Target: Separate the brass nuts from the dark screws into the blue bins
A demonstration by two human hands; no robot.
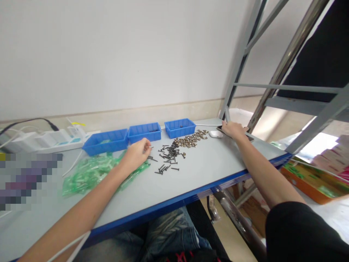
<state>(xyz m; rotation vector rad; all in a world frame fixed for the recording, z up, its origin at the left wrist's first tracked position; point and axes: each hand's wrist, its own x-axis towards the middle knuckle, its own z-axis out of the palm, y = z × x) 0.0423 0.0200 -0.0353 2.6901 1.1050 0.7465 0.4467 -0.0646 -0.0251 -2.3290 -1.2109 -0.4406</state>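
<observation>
My left hand (138,152) is closed in a pinch just left of the loose dark screws (171,153). A tiny slim thing shows at its fingertips, too small to name. Beneath its wrist lies a green plastic bag (89,171) with pale pieces inside. Right of the dark screws spreads a pile of small brass-coloured metal parts (191,139). At the table's far right, my right hand (233,128) grips a dark phone (249,138) lying flat. The hand covers the phone's middle.
Three blue bins, a left one (106,142), a middle one (144,132) and a right one (180,128), stand along the wall. A white earphone case (216,134) sits near the phone. A power strip (65,145) with plugs lies left. A metal frame (237,69) rises right.
</observation>
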